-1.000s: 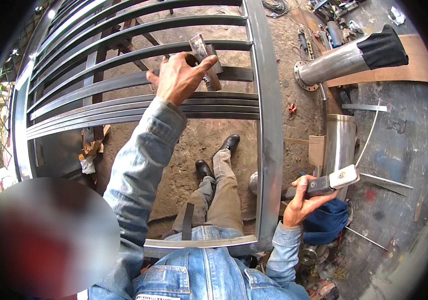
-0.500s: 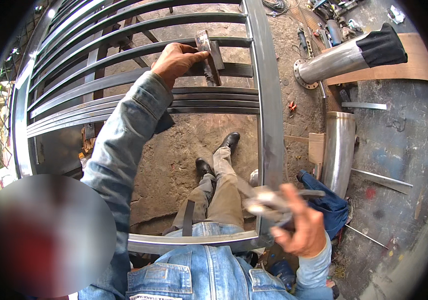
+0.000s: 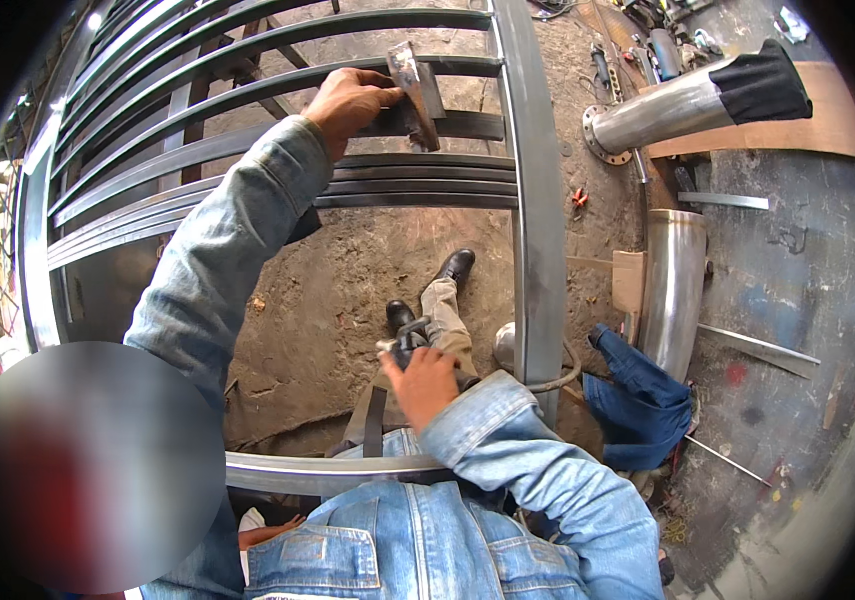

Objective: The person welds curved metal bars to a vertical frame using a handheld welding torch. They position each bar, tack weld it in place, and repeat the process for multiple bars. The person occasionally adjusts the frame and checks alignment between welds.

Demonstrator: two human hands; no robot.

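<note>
Though partial, white jacket label (image 3: 290, 597); left hand (image 3: 351, 100) tight on rusty block (image 3: 413, 98), right hand (image 3: 426, 386) around dark tool (image 3: 410, 341).

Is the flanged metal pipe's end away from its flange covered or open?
Covered: a black wrap hides the end of the pipe opposite its round flange; whether the opening beneath is plugged cannot be told.

Right hand (image 3: 426, 385): moved from right of the steel frame (image 3: 536, 200) to over its lower opening; dark tool (image 3: 410, 342) carried along, apparently the same, though mostly covered. Cable (image 3: 574, 373): newly visible, curving by the frame's right side. Left hand (image 3: 350, 100): formerly spread over the metal bracket (image 3: 411, 95), now gathered at its left edge. Blue cloth (image 3: 638, 405), right of the frame: uncovered.
</note>
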